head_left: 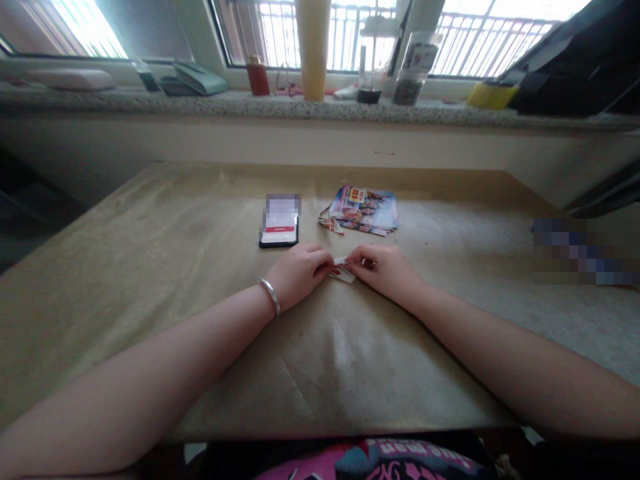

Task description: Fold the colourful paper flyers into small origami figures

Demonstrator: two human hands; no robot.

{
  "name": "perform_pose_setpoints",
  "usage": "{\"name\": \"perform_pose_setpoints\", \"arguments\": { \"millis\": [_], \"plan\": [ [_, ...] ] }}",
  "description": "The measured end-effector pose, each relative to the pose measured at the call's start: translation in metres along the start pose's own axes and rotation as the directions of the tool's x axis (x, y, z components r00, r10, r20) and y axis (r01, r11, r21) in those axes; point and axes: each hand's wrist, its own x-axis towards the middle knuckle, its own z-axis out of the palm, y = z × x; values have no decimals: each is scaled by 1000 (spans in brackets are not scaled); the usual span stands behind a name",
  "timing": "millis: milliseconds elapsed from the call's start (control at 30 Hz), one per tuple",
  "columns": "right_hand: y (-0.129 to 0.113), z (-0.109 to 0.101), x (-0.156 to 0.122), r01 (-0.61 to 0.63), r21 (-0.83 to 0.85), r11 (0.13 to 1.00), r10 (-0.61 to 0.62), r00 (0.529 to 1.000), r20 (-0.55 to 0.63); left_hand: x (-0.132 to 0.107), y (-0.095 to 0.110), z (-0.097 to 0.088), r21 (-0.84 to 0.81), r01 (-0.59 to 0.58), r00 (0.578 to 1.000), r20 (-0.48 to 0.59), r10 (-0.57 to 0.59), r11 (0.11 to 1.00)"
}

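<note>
Near the middle of the table, my left hand (303, 268) and my right hand (383, 270) meet over a small folded piece of paper (344, 274), white with red marks. Fingertips of both hands pinch it, the left at its left side and the right at its upper right. A silver bangle (270, 297) circles my left wrist. Just beyond the hands lies a stack of colourful printed leaflets (367, 210), with a folded paper piece (332, 223) against its left corner. A phone (280, 220) with a lit screen lies beyond my left hand.
A tan cloth covers the table (200, 220). Behind it, a granite windowsill (280, 107) carries a red-capped jar (258, 77), a tall yellow cylinder (314, 53), a clear container (415, 70) and a yellow object (493, 95). A blurred patch (580, 250) sits at the right edge.
</note>
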Motion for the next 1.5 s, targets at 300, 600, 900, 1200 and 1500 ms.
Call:
{"name": "perform_pose_setpoints", "arguments": {
  "millis": [300, 600, 900, 1200, 1500],
  "plan": [
    [2, 2, 4, 83, -63, 995, -80, 996, 46, 1, -3, 2, -57, 24, 1000, 1, -24, 998],
    [5, -9, 5, 96, -235, 967, -60, 986, 156, -2, -2, -5, 14, 69, 997, 39, -69, 998],
    [14, -20, 2, 53, -273, 961, -4, 984, 178, -4, -6, -14, 67, 45, 995, 85, -51, 997],
    [13, -24, 2, 57, -284, 957, 4, 978, 208, -10, -1, -17, 266, 50, 991, 109, -81, 963],
    [6, -13, -4, 195, -265, 944, -160, 976, 150, -10, -2, -15, 281, -22, 995, 96, -5, 959]
  ]
}}
